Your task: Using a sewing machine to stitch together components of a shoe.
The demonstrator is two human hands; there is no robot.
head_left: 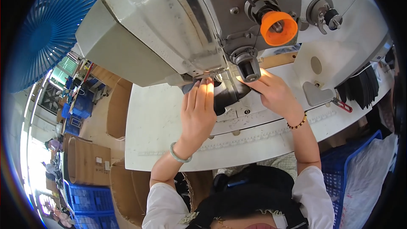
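Observation:
A piece of black fabric [225,98] lies under the head of a sewing machine [157,21], by the lit needle area. My left hand [197,110] rests on its left part, fingers stretched out flat and pointing at the needle area. On the other side, my right hand [275,95] pinches the fabric's right end between thumb and fingers. The grip is partly hidden behind a dark round knob [249,70] of the machine. How the fabric sits under the needle is hidden by the machine head and my left fingers.
The white worktable [161,123] carries a ruler strip [254,133]. At right are a red-handled tool [342,105] and a stack of black pieces [360,87]. A blue crate [339,174] stands right, cardboard boxes [89,161] left. A blue fan [46,34] is upper left.

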